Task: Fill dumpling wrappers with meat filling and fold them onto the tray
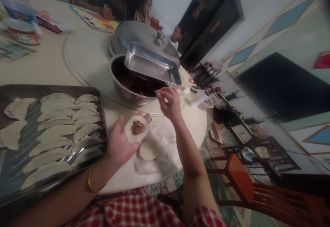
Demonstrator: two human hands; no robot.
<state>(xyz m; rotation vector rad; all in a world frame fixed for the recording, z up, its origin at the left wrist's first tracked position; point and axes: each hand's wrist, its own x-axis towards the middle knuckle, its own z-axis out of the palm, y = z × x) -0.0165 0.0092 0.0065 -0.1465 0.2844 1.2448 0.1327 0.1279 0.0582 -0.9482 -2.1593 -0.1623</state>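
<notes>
On the palm of my left hand (120, 142) lies a round dumpling wrapper (129, 136) with a small mound of brown minced filling (137, 127) at its centre. My right hand (168, 104) is raised at the near right rim of a metal bowl (123, 91), its fingers curled into a pinch. Whatever they may hold is too small to make out. Dark contents (134, 84) fill the bowl, partly hidden by a metal tray resting across it. Below my hands, another wrapper (148, 150) sits on a floury plastic bag (165, 144).
A large metal tray (102, 117) at left bears rows of folded dumplings (55, 127). The rectangular metal tray (152, 65) and a big lidded pot (144, 36) stand behind. Other people sit across the round table (85, 58). An orange-brown chair (239, 179) is at right.
</notes>
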